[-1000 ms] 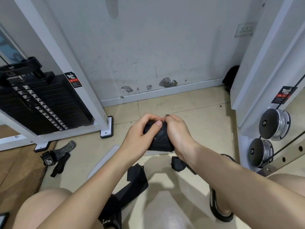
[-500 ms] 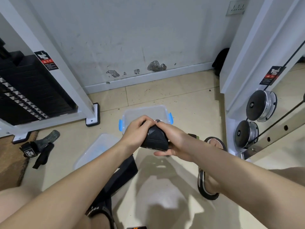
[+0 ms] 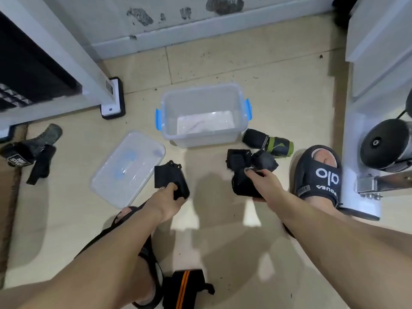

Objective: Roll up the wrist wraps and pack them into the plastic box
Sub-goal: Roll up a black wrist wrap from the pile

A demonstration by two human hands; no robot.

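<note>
Left hand: the left hand grips a black wrist wrap by its near end, fingers curled round it, low over the floor just beside the lid.
Right hand: the right hand clasps a rolled black wrap, fingers curled over its top; the two hands are well apart.
Plastic box: the clear plastic box with blue latches stands open on the floor beyond both hands, toward the wall; only something pale shows at its bottom, and I cannot tell what.
Lid: the clear lid lies flat on the floor to the left of the box, its near right corner close to the left hand's wrap.
Rolled wraps: a cluster of black rolled wraps sits on the floor just past the right hand, touching the roll it holds; a black and green roll lies beyond them, just beside the box's right near corner.
Loose wraps: unrolled black straps lie at the far left by a brown mat; a black wrap with an orange stripe lies at the near edge between the legs.
Feet: a black sandal on the right foot stands just right of the rolled wraps; the left foot's sandal is mostly hidden under the left forearm.
Surroundings: a white machine frame with a black-footed post stands left of the box, a white frame with dark pulleys on the right, and a scuffed wall behind.
</note>
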